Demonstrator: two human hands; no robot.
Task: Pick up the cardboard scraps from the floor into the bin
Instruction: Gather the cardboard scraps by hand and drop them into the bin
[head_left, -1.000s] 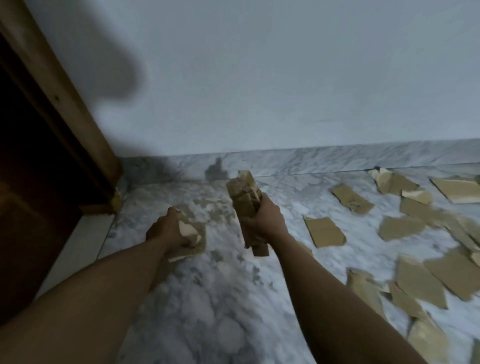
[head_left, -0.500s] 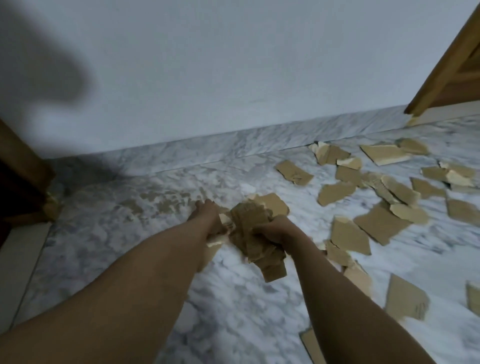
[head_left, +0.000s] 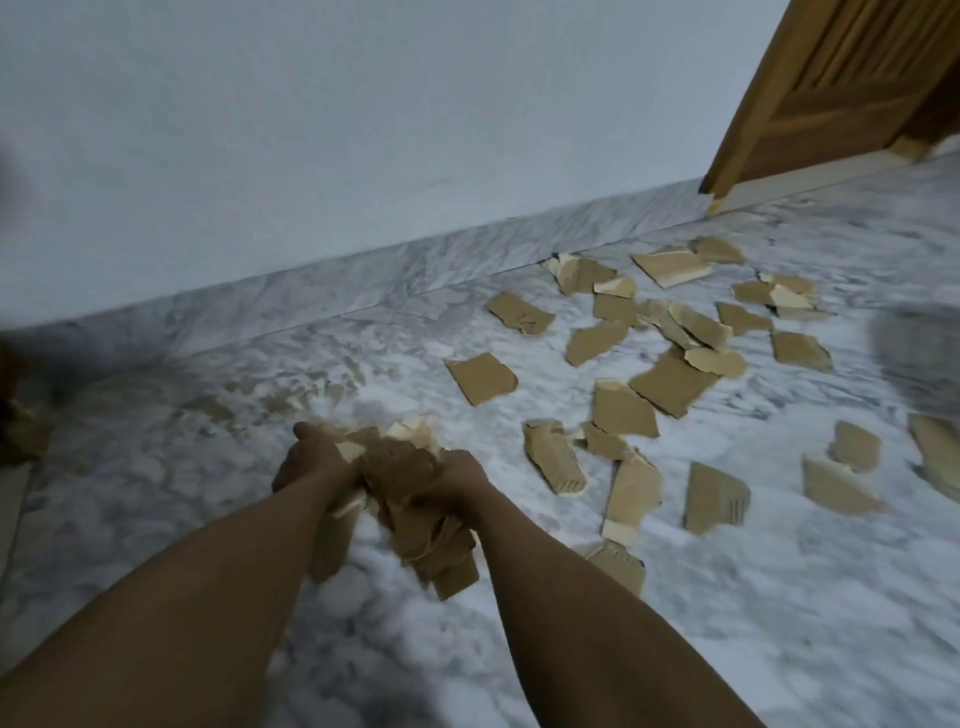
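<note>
Wall: pale and bare, across the whole upper part.
Floor: grey-white marble, with a matching skirting strip along the wall's foot.
Door: brown wood, in the top right corner, lower edge near the floor.
Grey shape: at the right edge, beside the farthest scraps; too blurred to name, possibly the bin, cannot tell.
Loose scraps: torn brown cardboard, many pieces, flat on the floor ahead and to the right of the hands, some overlapping, the nearest just beside the right forearm.
Bundle: thick wad of gathered cardboard, off the floor, pressed between both hands, lower ends hanging below them.
Left hand: clenched round the wad's left side, a pale piece against it.
Right hand: clenched round the wad's right side, back of the hand towards the camera.
Step in hand: probably squeezing a full handful together; gathering only partly done, judging by the litter left.
Next move: calls for carrying the wad to the bin in a firm two-handed squeeze, since the hanging outer pieces look ready to slip; then the spread on the right.
</note>
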